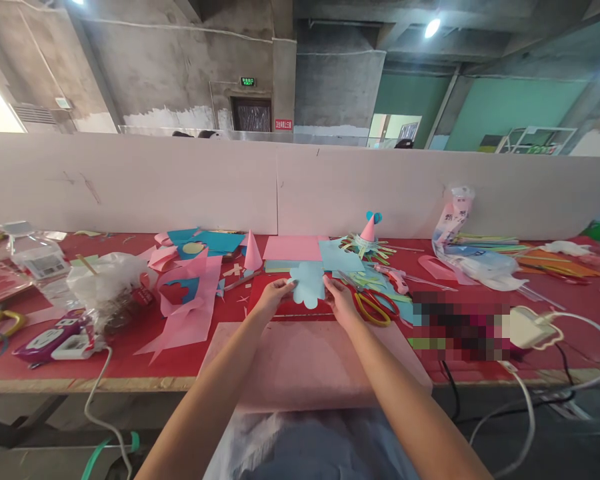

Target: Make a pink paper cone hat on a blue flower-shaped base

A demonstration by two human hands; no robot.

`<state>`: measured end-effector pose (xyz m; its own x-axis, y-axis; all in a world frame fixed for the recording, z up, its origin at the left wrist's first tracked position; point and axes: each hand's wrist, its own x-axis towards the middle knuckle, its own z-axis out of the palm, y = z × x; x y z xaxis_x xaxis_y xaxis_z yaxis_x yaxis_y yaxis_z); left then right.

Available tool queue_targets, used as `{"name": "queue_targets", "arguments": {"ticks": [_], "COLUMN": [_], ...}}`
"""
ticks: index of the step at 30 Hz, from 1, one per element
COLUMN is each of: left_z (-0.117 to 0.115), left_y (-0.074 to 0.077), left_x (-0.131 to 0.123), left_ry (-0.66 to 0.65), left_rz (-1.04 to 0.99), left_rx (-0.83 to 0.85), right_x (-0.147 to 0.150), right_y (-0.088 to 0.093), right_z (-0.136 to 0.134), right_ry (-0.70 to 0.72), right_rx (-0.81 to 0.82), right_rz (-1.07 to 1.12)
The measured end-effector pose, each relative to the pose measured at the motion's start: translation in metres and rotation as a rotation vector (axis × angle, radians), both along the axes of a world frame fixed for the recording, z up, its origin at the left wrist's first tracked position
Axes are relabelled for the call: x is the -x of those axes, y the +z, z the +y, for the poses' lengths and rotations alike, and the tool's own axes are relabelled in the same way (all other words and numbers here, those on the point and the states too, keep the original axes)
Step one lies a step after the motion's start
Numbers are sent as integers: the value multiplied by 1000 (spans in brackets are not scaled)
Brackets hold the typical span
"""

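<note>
Both my hands hold a light blue paper cut-out (308,283) with a scalloped edge, just above the red table (130,347). My left hand (273,298) pinches its left edge and my right hand (341,301) pinches its right edge. A large pink paper sheet (305,363) lies under my forearms and hangs over the table's front edge. Scissors with yellow and red handles (373,308) lie just right of my right hand.
Pink and blue paper scraps (190,293), a pink paper cone (252,253), a decorated cone hat (368,231), flat pink and blue sheets (293,248), plastic bags (107,277), a white charger with cables (527,327). A white partition wall (180,180) backs the table.
</note>
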<state>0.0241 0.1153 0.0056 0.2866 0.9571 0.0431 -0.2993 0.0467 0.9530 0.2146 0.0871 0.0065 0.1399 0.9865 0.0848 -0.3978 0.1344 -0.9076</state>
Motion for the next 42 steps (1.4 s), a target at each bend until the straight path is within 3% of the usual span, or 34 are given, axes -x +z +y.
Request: {"name": "queue_targets", "arguments": {"ticks": [8,15,21,25,30,36,42], "left_z": [0,0,7,9,14,18,22], "left_y": [1,1,-3,-1,-2,-3,-7], "left_x": [1,2,4,8,13,17,21], "left_ry": [-27,59,157,241,239,250,295], "left_rz": [45,117,97,-24,-228,-398,-503], "left_rx": [-19,-35,-76,-47,29,84,98], "right_x": [-2,-3,-4,-6,-13,-26,-37], "right_y": [0,-1,1,3,0,-4,-2], "right_z": [1,4,5,4,8,10,10], "right_ry": [21,-40,4,65,100,217,122], "right_rx": [75,24,-18,-23,-23,-110,-139], "right_rz": [104,62,125,186,285,579,794]}}
